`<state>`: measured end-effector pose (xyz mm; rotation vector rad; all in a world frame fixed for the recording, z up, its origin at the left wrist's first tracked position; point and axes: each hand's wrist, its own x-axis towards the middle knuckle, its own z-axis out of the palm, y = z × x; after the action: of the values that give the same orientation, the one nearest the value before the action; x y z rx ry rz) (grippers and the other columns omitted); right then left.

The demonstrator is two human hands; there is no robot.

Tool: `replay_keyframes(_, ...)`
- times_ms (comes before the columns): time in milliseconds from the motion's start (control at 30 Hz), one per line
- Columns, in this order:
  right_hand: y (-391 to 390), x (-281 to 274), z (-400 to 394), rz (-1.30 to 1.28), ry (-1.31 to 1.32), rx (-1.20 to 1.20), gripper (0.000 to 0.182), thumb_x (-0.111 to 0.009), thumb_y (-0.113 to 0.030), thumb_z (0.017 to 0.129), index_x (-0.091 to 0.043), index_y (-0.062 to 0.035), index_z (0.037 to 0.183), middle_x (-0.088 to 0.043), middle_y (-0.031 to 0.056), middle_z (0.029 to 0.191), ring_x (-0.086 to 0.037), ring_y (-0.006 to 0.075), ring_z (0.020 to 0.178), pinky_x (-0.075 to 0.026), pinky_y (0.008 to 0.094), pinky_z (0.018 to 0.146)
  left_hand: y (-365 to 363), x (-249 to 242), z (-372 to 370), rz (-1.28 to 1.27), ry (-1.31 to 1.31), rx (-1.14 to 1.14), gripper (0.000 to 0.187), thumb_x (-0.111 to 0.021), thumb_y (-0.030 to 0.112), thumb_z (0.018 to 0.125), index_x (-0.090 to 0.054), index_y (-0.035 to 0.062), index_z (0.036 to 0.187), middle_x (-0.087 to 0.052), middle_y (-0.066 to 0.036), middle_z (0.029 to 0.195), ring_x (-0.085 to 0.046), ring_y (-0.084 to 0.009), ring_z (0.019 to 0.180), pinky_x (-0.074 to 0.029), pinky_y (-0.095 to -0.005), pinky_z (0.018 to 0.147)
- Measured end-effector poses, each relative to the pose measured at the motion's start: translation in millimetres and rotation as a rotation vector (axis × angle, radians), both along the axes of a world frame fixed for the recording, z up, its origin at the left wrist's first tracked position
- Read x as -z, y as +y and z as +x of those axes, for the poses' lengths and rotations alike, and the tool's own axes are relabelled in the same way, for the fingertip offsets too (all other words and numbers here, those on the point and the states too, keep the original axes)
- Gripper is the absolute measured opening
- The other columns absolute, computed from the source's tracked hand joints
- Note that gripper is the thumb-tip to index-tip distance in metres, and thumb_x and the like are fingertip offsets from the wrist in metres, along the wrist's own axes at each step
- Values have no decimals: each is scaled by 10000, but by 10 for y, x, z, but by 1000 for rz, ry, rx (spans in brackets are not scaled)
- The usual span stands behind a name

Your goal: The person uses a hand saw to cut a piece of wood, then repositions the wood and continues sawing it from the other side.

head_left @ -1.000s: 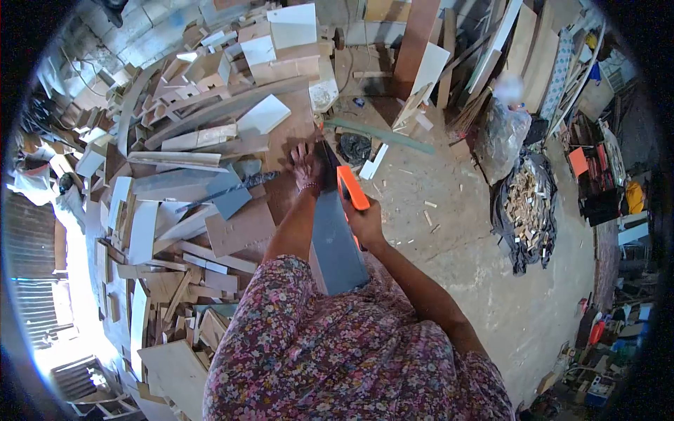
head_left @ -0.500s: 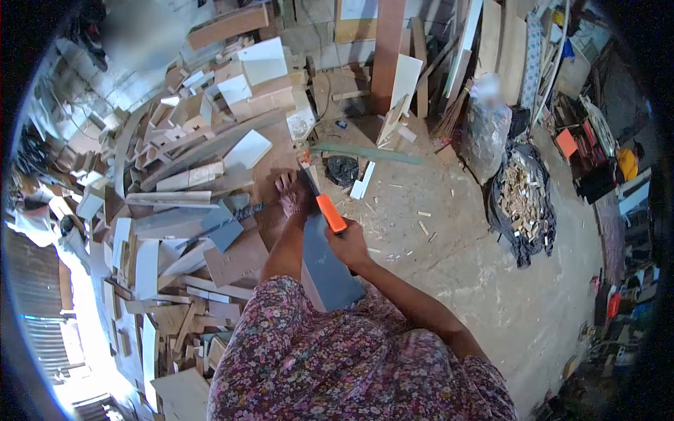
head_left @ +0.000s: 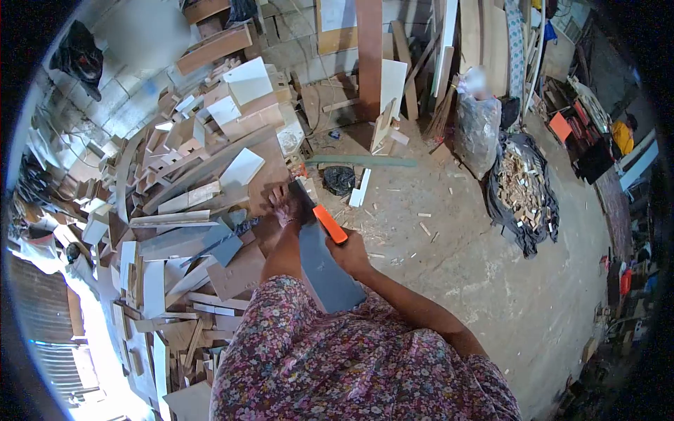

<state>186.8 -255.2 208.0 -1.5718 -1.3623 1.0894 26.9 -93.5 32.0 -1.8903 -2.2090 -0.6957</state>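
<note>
My right hand point(head_left: 349, 254) is wrapped round the orange handle point(head_left: 330, 224) of a handsaw, whose dark blade point(head_left: 304, 196) points away from me. The blade lies over the far part of a long grey board point(head_left: 324, 270), which runs from my lap outward. My left hand point(head_left: 283, 205) rests just left of the blade, palm down with fingers spread, on or beside the board's far end. The contact between the saw's teeth and the board is too small to make out.
Piles of wood offcuts point(head_left: 189, 137) fill the left side. Ahead on the floor lie a black plastic bundle point(head_left: 340, 180), a white strip point(head_left: 360, 188) and a green strip point(head_left: 365, 161). To the right are a filled clear sack point(head_left: 478, 133) and a black bag of wood scraps point(head_left: 523, 186).
The handsaw has come slightly back toward me, along with my right hand. My left hand stays spread by the blade. The whole view has shifted a little.
</note>
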Motion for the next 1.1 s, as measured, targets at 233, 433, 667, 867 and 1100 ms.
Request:
replay_keyframes(233, 38, -60, -32, -31, 13, -19, 267, -588, -234, 760, -562, 27, 807, -575, 205, 672, -591, 349, 655, -443, 393, 572, 9, -39, 6, -87, -64, 4, 364, -455, 166, 750, -490, 108, 1108, -428, -123, 1153, -378, -321, 1090, -337, -418, 919)
replay_keyframes(433, 37, 45, -4, 131, 27, -27, 347, -615, -336, 773, -576, 6, 810, -586, 171, 654, -600, 317, 631, -446, 376, 550, -34, -283, 87, -139, -133, -19, 363, -473, 169, 747, -486, 112, 1105, -433, -124, 1143, -390, -323, 1072, -325, -425, 922)
replay_keyframes(667, -36, 44, 15, 89, 48, -9, 370, -628, -364, 769, -572, -4, 832, -602, 152, 663, -611, 284, 615, -463, 366, 556, -55, -96, 35, 103, 157, -67, 352, -480, 142, 741, -492, 109, 1091, -453, -108, 1108, -424, -301, 1012, -366, -423, 867)
replay_keyframes(867, -357, -438, 96, 47, 47, -57, 337, -623, -292, 795, -551, 11, 925, -570, 81, 648, -559, 137, 622, -454, 300, 582, -260, -701, 100, 6, 260, 58, 336, -485, 111, 727, -512, 94, 1062, -461, -115, 1092, -427, -312, 1018, -380, -422, 858)
replay_keyframes(1100, -268, -633, 97, -36, -83, -125, 400, -610, -343, 795, -540, 24, 938, -603, 154, 723, -599, 223, 679, -459, 334, 620, -9, 6, -42, 126, 5, 44, 340, -475, 95, 724, -510, 74, 1061, -445, -142, 1097, -409, -341, 1031, -385, -411, 863)
